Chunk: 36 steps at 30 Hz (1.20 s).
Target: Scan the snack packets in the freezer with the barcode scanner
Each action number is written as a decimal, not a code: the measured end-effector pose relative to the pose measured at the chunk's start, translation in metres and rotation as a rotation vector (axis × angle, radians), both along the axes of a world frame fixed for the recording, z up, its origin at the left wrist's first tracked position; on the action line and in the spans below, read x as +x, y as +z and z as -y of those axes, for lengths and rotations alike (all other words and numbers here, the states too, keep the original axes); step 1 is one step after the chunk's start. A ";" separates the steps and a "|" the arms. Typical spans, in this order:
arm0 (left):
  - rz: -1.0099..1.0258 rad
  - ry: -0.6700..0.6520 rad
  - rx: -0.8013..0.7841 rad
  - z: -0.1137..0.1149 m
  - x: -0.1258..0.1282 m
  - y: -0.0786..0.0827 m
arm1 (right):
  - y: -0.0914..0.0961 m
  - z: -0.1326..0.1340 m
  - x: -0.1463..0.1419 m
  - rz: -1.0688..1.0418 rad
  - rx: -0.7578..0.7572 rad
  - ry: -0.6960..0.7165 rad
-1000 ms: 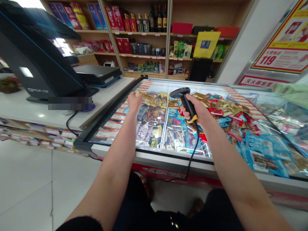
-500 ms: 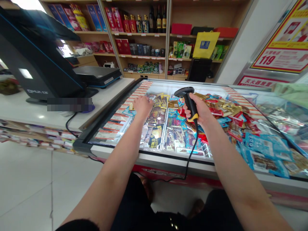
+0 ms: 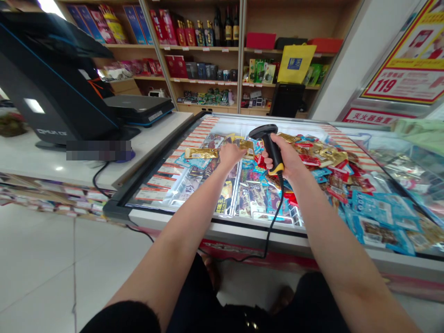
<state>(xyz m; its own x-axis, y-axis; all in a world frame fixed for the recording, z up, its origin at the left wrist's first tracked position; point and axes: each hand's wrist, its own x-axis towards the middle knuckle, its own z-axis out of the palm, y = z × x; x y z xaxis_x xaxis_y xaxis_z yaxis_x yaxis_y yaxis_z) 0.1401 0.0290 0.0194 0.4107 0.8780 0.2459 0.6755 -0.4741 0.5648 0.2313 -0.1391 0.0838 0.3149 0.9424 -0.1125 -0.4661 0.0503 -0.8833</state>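
**Shop freezer top: scanner gripped, other hand among the snacks**

Wooden shelves [image 3: 208, 46] of bottles and red boxes line the back wall. A yellow paper bag [image 3: 297, 62] sits on them at one o'clock, and a red-and-yellow price poster [image 3: 409, 69] hangs at two o'clock. Over at nine o'clock a white bench [image 3: 41, 162] carries a black till terminal [image 3: 52, 92] and, just beyond it, a flat black scale [image 3: 138, 107]. Straight ahead stands a glass-topped chest freezer [image 3: 243, 229]. Its lid is strewn with a heap of red, blue and gold snack packets [image 3: 333, 162] that thickens toward three o'clock.

The person's right hand [image 3: 289, 162] is wrapped tight around the handle of a black handheld barcode scanner with a yellow band [image 3: 271, 148]. The scanner is held upright above the lid with its head tipped toward eleven o'clock, and its black cable [image 3: 274, 222] hangs over the freezer's front edge. The left hand [image 3: 231, 155] lies palm down on the packets, just at nine o'clock of the scanner. Its fingers are bent over a small gold foil packet [image 3: 247, 145]; whether they grip it I cannot tell. A long gold packet [image 3: 201, 152] lies flat on the glass at nine o'clock of that hand, apart from it.
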 end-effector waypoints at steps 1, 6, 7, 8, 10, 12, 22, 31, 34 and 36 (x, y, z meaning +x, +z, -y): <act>0.052 -0.015 -0.033 -0.004 -0.003 0.001 | 0.000 0.000 0.000 0.006 -0.007 0.002; 0.440 0.027 -0.223 -0.020 -0.029 0.007 | -0.003 -0.001 -0.003 0.043 -0.029 0.032; 0.523 0.044 -0.276 -0.022 -0.033 0.008 | -0.003 -0.001 -0.004 0.050 -0.036 0.040; 0.584 0.055 -0.333 -0.024 -0.038 0.010 | -0.003 -0.001 -0.006 0.055 -0.043 0.049; 0.648 0.059 -0.450 -0.027 -0.044 0.013 | -0.003 -0.001 -0.009 0.067 -0.059 0.074; 0.680 0.046 -0.551 -0.030 -0.047 0.015 | -0.003 0.000 -0.014 0.081 -0.076 0.103; 0.693 0.026 -0.613 -0.030 -0.052 0.018 | -0.006 -0.001 -0.023 0.156 -0.083 0.224; 0.695 0.035 -0.598 -0.029 -0.052 0.019 | -0.005 0.000 -0.022 0.199 -0.125 0.264; 0.686 0.048 -0.590 -0.027 -0.053 0.021 | -0.005 0.000 -0.022 0.196 -0.132 0.267; 0.678 0.058 -0.578 -0.026 -0.054 0.022 | -0.004 0.000 -0.021 0.190 -0.133 0.267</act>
<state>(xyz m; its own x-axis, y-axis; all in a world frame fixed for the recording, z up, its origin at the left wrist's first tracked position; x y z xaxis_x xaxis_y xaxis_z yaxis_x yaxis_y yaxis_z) 0.0866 0.0545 0.0414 0.2894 0.9548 -0.0677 0.1236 0.0328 0.9918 0.2100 -0.1394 0.0796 0.0863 0.9753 -0.2033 -0.2742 -0.1729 -0.9460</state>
